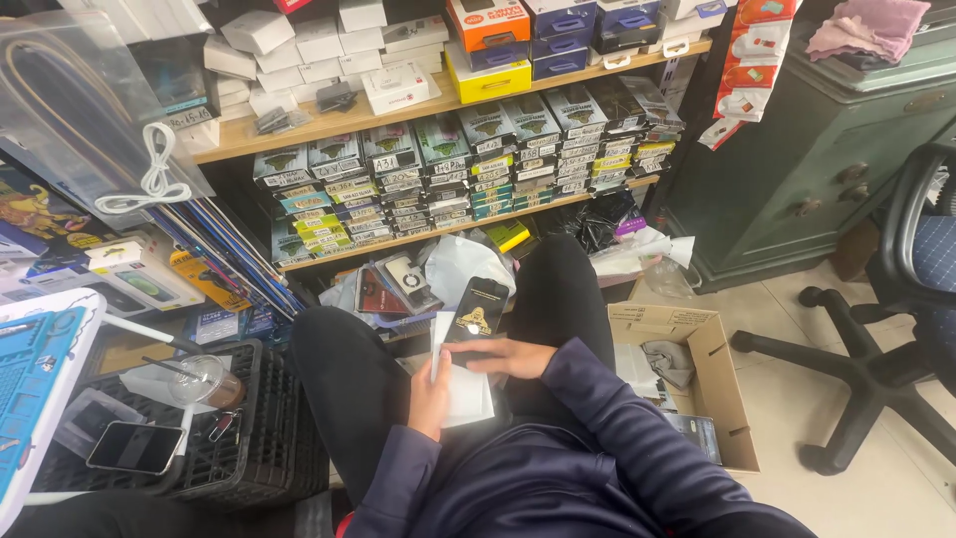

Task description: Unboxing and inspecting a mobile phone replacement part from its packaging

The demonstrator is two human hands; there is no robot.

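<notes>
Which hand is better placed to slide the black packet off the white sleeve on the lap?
Probably the right hand: its fingers already lie across the lower end of the black packet. The left hand grips the white sleeve's left edge, so it seems better placed to steady that.

Held over black trousers [349, 389]: a flat black packet with a gold emblem [474, 311] and a plain white paper sleeve [464, 394]. Dark navy on the jacket sleeves [597, 399]. Plain brown on the open cardboard box [722, 374], pale beige on the tiled floor [896, 488]. Dull green on the metal cabinet [827, 149], pink on the folded cloth [868, 28] atop it. Black on the plastic crate [249, 448], bright blue on the mat [30, 369]. Orange and yellow on two cartons [488, 50] on the light wooden shelf [329, 125].
</notes>
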